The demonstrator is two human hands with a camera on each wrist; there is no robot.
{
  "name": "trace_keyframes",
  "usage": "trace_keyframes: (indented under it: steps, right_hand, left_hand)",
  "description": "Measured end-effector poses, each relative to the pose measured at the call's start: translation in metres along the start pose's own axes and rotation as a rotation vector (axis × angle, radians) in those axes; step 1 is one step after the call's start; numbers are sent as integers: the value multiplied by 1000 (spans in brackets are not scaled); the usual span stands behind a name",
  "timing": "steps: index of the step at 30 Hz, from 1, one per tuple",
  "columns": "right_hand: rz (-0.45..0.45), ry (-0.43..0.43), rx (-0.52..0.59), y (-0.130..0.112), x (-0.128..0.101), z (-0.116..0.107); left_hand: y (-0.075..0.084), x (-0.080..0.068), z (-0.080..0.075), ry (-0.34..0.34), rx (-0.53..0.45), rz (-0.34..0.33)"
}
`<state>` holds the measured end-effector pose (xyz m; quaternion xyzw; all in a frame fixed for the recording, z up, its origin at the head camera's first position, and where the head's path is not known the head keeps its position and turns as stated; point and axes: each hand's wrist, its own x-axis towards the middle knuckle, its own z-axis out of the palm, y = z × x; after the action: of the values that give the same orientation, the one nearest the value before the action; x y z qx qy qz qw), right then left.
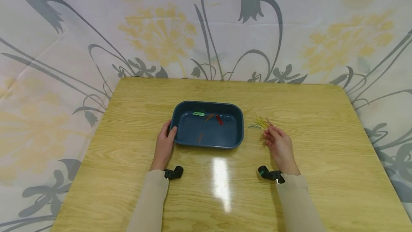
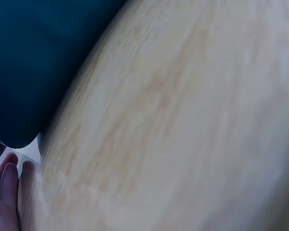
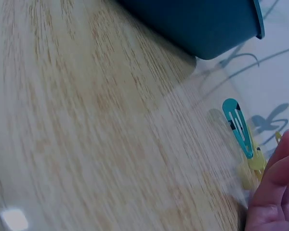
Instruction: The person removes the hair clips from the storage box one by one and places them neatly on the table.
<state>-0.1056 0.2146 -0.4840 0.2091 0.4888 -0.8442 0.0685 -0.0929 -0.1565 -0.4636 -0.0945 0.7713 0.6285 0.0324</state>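
My left hand (image 1: 164, 146) grips the left side of a dark blue plastic tray (image 1: 180, 124), thumb over the rim and fingers along the outer wall. To the tray's right, my right hand (image 1: 281, 148) pinches a bunch of snap hair clips (image 1: 261, 122), mostly yellow. In the right wrist view a teal clip (image 3: 238, 126) with dark spots sticks out of the bunch beside a yellow clip (image 3: 256, 161). Inside the tray lie a light green clip (image 1: 198, 113), a red clip (image 1: 219, 120), orange clips (image 1: 209, 117) and a thin reddish-brown clip (image 1: 199, 138).
The tray stands on a light wood-grain table (image 1: 128, 117). Behind the table hangs a pale cloth (image 1: 219, 46) with grey and yellow flowers, also covering both sides. A bright light reflection (image 1: 221, 182) lies on the table between the forearms.
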Motion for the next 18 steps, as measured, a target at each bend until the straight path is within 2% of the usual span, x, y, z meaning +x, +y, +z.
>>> trace_keyframes:
  steps: [6,13,18]
  right_hand:
    - [-35,15,88,0,-2,1]
    - [9,31,284,-5,-4,0]
    - [40,30,331,-6,-3,-1]
  left_hand:
    - [-1,1,0,1,8,12]
    - [-33,15,0,8,5,29]
    - [-36,15,0,14,16,29]
